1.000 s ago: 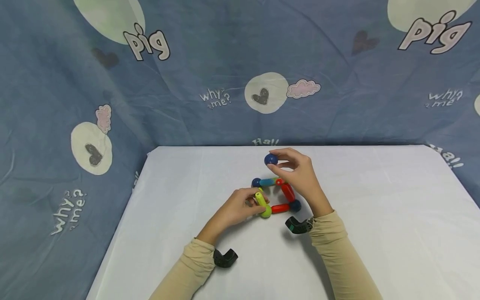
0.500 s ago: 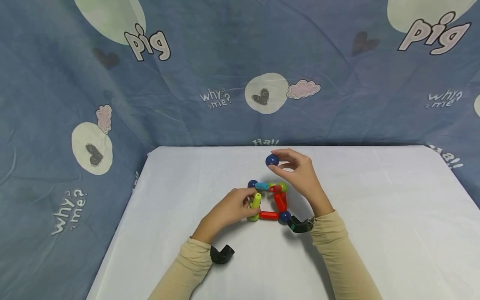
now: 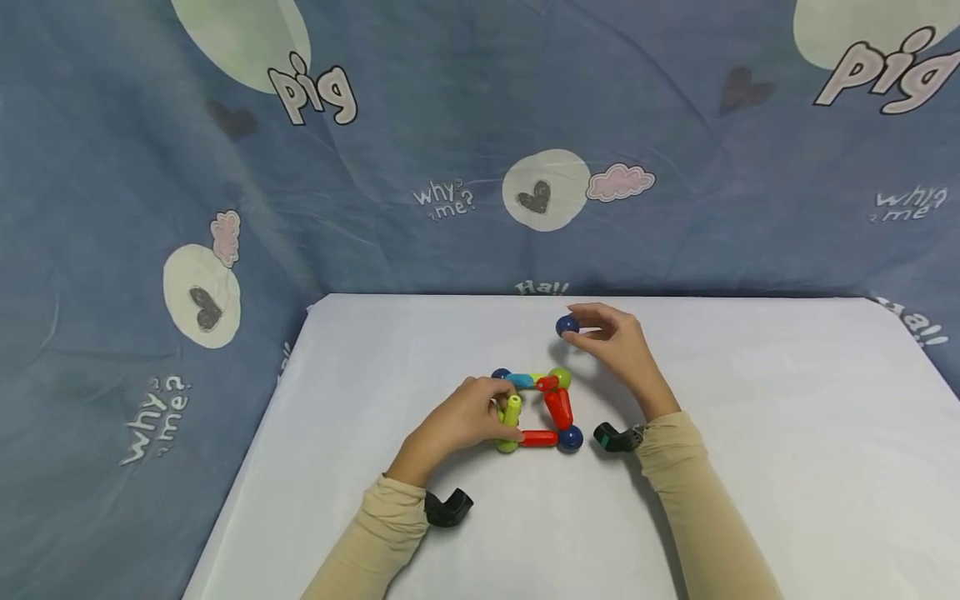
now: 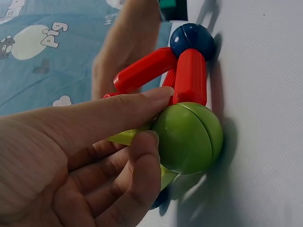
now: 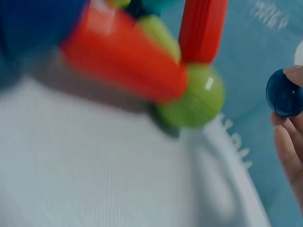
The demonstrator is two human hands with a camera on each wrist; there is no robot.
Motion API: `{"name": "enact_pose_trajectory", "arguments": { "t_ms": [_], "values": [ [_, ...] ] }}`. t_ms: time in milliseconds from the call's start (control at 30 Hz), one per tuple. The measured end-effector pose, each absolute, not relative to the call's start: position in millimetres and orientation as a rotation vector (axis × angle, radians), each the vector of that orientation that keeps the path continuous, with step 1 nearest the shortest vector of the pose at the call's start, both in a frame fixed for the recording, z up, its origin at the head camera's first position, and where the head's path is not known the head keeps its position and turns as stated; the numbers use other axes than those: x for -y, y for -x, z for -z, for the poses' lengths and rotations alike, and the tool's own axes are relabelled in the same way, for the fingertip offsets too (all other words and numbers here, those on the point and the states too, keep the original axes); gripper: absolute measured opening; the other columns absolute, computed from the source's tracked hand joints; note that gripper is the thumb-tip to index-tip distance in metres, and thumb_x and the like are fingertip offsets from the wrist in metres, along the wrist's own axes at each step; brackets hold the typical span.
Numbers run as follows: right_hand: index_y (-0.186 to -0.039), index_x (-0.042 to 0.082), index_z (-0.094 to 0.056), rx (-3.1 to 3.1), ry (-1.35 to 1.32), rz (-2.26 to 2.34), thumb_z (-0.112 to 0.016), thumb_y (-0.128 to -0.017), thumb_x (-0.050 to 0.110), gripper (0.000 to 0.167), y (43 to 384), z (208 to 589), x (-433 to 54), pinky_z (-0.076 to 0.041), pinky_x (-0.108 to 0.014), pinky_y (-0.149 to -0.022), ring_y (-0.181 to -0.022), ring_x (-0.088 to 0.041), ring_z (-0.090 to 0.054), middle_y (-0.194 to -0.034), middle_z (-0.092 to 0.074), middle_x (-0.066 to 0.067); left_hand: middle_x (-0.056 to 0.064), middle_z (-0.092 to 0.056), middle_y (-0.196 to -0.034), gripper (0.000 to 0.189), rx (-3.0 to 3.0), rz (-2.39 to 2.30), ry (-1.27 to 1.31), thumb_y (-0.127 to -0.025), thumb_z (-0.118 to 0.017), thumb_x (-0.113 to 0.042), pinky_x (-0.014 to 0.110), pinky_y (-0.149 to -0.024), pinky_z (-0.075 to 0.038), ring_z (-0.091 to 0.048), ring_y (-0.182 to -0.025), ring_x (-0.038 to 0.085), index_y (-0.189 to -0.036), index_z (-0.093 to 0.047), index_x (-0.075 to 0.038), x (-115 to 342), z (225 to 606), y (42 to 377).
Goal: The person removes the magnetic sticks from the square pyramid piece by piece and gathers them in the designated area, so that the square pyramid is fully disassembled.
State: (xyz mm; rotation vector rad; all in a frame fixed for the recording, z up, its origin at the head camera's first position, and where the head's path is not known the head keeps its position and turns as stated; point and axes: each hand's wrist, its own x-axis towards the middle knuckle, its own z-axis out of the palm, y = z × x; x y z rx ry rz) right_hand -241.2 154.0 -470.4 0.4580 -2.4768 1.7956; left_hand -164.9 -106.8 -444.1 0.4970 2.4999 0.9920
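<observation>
My left hand [image 3: 465,417] pinches the yellow-green rod [image 3: 513,410] that slants up from the near-left green ball [image 4: 189,139] of a magnetic stick-and-ball frame. This frame is a four-sided ring of rods and balls. A red rod [image 3: 539,438] links that green ball to the near-right blue ball [image 3: 571,439]. More red rods run to the far-right green ball [image 3: 560,378], and a light-blue rod [image 3: 521,381] lies along the far side. Beyond the ring, my right hand [image 3: 618,342] pinches a loose blue ball [image 3: 567,326] between thumb and fingertips, apart from the frame.
All of this is on a white-covered table [image 3: 787,417]. A blue printed cloth [image 3: 420,108] hangs behind it and along the left. Black wrist cameras [image 3: 448,508] stick out from both sleeves, the right one close beside the near-right blue ball.
The frame has shifted left and turned a little with my left hand. My right hand still holds the blue ball and has moved slightly right. The head view has shifted slightly.
</observation>
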Motion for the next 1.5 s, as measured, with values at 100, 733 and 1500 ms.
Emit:
{"name": "enact_pose_trajectory", "arguments": {
  "t_ms": [100,733,1500],
  "values": [
    [-0.128,0.003,-0.069,2.548,-0.418,-1.783,-0.081,-0.090,0.017,0.042,247.6,478.8,-160.2,-0.058,-0.020,-0.090,-0.116,-0.032,-0.070,-0.128,-0.071,-0.017,0.002,-0.066,-0.091,0.037,-2.496,-0.988,-0.501,-0.077,-0.092,-0.019,0.023,-0.059,-0.046,-0.055,-0.066,0.012,-0.105,-0.071,-0.008,105.1,444.0,165.0],
    [-0.125,0.009,-0.073,2.610,-0.353,-1.601,-0.081,-0.090,0.020,0.037,256.4,514.2,-161.2,-0.052,-0.011,-0.080,-0.105,-0.029,-0.071,-0.127,-0.073,-0.014,0.001,-0.064,-0.088,0.040,-2.517,-0.958,-0.498,-0.077,-0.092,-0.021,0.024,-0.060,-0.043,-0.053,-0.068,0.014,-0.108,-0.071,-0.009,108.4,444.7,166.0],
    [-0.127,0.009,-0.072,2.628,-0.335,-1.608,-0.081,-0.090,0.019,0.040,255.2,514.5,-160.3,-0.050,-0.009,-0.079,-0.102,-0.027,-0.070,-0.130,-0.072,-0.013,0.001,-0.063,-0.087,0.038,-2.495,-0.974,-0.495,-0.077,-0.092,-0.021,0.023,-0.058,-0.041,-0.052,-0.066,0.012,-0.106,-0.071,-0.010,108.4,443.8,166.6]
  ]
}}
